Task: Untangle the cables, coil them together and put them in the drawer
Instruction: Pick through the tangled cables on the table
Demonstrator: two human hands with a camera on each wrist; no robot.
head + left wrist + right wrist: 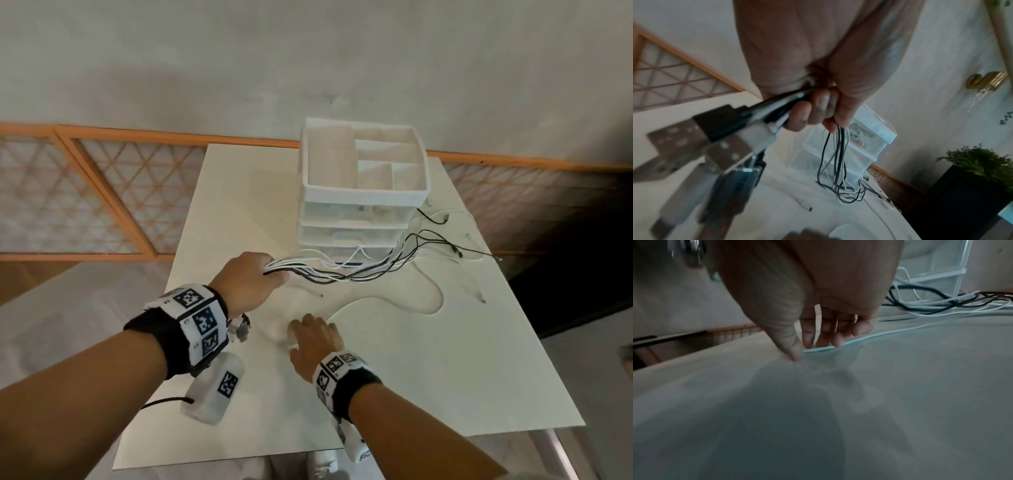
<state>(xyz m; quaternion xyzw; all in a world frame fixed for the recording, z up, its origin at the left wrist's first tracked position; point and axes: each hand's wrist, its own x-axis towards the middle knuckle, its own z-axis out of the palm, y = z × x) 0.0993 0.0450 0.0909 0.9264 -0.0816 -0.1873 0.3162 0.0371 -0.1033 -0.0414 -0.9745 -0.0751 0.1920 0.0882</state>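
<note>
White desk [394, 359] at frame centre, drawer unit [359, 212] toward its upper edge. Left hand [251, 282] grips bundled black and white cables [342, 272] trailing right past the drawers. Right hand [317, 342], fingers straight, touches a loose white cable [890, 333] on the desk.

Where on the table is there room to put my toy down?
Bare patches: the table's left side, beside the drawer unit, and the near right corner. Crowded: right of the drawers, where cables sprawl, and around both hands.
</note>
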